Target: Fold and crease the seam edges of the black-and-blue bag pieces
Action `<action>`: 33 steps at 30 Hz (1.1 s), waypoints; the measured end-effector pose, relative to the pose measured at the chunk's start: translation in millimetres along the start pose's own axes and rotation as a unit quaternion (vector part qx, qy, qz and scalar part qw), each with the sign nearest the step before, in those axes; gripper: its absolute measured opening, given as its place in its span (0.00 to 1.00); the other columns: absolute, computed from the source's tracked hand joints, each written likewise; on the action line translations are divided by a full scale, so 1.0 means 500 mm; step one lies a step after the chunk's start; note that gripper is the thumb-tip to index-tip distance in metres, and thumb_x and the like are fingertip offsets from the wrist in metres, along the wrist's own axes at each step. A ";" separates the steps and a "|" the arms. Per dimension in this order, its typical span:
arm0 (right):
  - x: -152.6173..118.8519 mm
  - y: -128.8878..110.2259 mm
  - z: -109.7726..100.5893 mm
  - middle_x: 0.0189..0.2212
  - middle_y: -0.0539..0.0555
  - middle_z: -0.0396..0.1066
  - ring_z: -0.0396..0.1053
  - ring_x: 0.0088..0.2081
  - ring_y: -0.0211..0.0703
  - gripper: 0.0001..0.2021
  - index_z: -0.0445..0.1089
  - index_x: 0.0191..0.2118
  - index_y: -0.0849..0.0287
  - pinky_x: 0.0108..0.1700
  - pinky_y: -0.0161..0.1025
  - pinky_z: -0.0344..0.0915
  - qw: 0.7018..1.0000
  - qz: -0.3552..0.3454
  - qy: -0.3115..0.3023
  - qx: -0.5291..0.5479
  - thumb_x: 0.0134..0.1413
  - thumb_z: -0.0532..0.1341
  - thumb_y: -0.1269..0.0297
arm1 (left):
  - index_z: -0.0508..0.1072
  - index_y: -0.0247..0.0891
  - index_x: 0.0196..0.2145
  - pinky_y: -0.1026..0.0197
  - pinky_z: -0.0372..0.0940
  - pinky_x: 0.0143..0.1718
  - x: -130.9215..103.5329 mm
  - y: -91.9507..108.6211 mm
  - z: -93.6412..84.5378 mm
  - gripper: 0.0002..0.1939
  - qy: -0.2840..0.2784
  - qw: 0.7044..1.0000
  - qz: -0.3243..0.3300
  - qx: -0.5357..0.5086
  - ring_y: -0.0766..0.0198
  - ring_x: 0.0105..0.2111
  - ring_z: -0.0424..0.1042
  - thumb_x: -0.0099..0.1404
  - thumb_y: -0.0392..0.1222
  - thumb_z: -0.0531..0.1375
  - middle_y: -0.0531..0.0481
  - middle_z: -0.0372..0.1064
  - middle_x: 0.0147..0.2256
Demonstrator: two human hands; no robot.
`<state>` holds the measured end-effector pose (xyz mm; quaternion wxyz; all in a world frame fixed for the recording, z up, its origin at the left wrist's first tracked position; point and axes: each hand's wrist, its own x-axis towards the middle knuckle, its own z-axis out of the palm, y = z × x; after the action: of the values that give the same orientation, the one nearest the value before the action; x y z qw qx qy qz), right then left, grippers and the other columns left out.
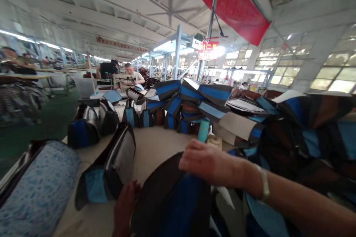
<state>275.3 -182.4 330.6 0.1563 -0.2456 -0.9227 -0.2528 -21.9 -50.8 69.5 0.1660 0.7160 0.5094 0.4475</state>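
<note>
A black fabric bag with a broad blue panel point(182, 200) stands close in front of me, at the bottom middle. My right hand point(204, 161) reaches in from the right, its fingers closed over the bag's top edge. At the bag's left side is my left hand point(128, 202), fingers curled against it; part of this hand is blurred and cut off by the frame. Just left of it, on the pale tabletop point(155, 139), lies another black bag with a light-blue end panel point(96, 185). The inside of the bag I hold is hidden.
A blue patterned fabric roll or bag point(41, 189) lies at the left edge. Several blue-and-black bags point(167, 90) are heaped at the back, with more piled on the right point(308, 137). A teal bottle point(204, 130) stands among them. People point(133, 76) sit at machines beyond.
</note>
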 end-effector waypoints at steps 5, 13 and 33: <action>-0.043 -0.179 0.039 0.33 0.51 0.70 0.63 0.36 0.42 0.09 0.71 0.46 0.63 0.49 0.47 0.65 0.997 -0.049 0.050 0.022 0.63 0.60 0.66 | 0.72 0.39 0.53 0.47 0.60 0.63 -0.004 0.225 -0.104 0.28 -0.125 0.981 0.028 -0.146 0.51 0.58 0.67 0.74 0.61 0.45 0.43 0.71 0.55; -0.094 -0.232 0.041 0.39 0.44 0.76 0.63 0.55 0.42 0.06 0.76 0.42 0.51 0.72 0.50 0.54 0.982 -0.036 0.182 0.019 0.63 0.61 0.63 | 0.75 0.33 0.43 0.54 0.65 0.48 0.006 0.471 -0.087 0.43 -0.501 0.779 0.253 -0.282 0.55 0.41 0.70 0.71 0.70 0.33 0.41 0.71 0.39; -0.144 -0.086 0.105 0.24 0.44 0.63 0.57 0.26 0.29 0.15 0.70 0.29 0.62 0.26 0.30 0.53 0.650 0.356 0.090 0.665 0.45 0.75 0.60 | 0.79 0.36 0.40 0.67 0.58 0.31 0.135 0.513 -0.123 0.23 -0.597 0.783 0.054 -0.168 0.66 0.31 0.64 0.55 0.56 0.72 0.55 0.69 0.32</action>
<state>303.6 -213.0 240.8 0.4377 -0.3613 -0.6667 0.4832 82.7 -114.2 312.6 0.5299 0.8273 0.1857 0.0174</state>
